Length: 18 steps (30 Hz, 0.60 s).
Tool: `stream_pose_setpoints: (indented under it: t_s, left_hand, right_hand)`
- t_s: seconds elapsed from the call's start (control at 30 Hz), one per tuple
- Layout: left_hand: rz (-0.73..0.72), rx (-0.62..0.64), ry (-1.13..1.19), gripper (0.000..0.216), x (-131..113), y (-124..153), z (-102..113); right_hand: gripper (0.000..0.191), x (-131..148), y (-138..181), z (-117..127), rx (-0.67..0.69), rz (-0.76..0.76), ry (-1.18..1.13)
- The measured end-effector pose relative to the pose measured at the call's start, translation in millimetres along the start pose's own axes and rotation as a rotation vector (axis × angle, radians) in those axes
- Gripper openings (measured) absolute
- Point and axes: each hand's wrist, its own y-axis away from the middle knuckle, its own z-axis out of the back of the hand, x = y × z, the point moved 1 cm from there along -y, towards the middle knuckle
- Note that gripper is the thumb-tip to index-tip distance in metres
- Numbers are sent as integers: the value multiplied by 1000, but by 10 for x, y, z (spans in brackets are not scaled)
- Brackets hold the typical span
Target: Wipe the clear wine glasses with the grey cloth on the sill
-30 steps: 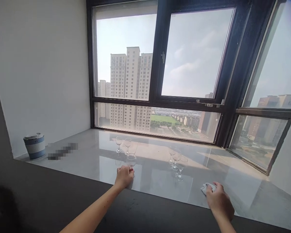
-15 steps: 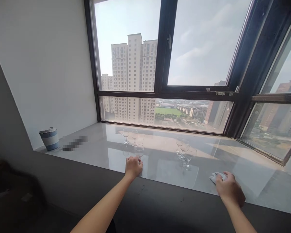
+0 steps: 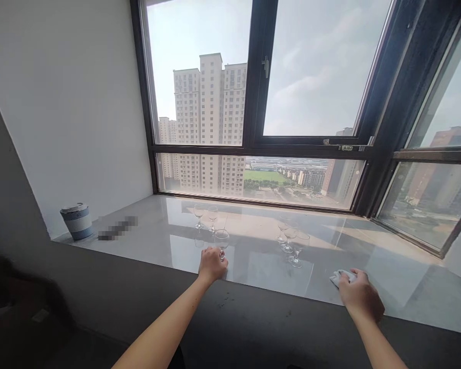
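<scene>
My left hand (image 3: 212, 265) is closed around the stem of a clear wine glass (image 3: 222, 238) near the sill's front edge; the glass stands upright and its foot is hidden by the fingers. My right hand (image 3: 361, 294) grips a crumpled white cloth (image 3: 341, 278) at the right part of the sill. Behind my left hand, two stemmed glasses (image 3: 198, 216) stand side by side. Between my hands, three more glasses (image 3: 298, 248) are grouped close together, upright.
A grey glossy windowsill (image 3: 153, 230) spans the view below a dark window frame (image 3: 253, 149). A blue and white lidded cup (image 3: 77, 221) stands at its left end, beside a blurred-out patch. A side window (image 3: 426, 205) meets the sill at right.
The view has shifted slightly. Both hands keep their hold, and the glasses and cup stand where they were.
</scene>
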Motion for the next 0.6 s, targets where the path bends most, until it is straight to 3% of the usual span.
stream_pose_setpoints:
  t_s: [0.33,0.6]
  left_hand:
    - [17,87,107,6,17,-24,38]
    - [38,90,108,21,11,-28,46]
  right_hand:
    - [51,-15,-2,-10,3,9,-24]
    - [49,4,20,24,10,-13,-51]
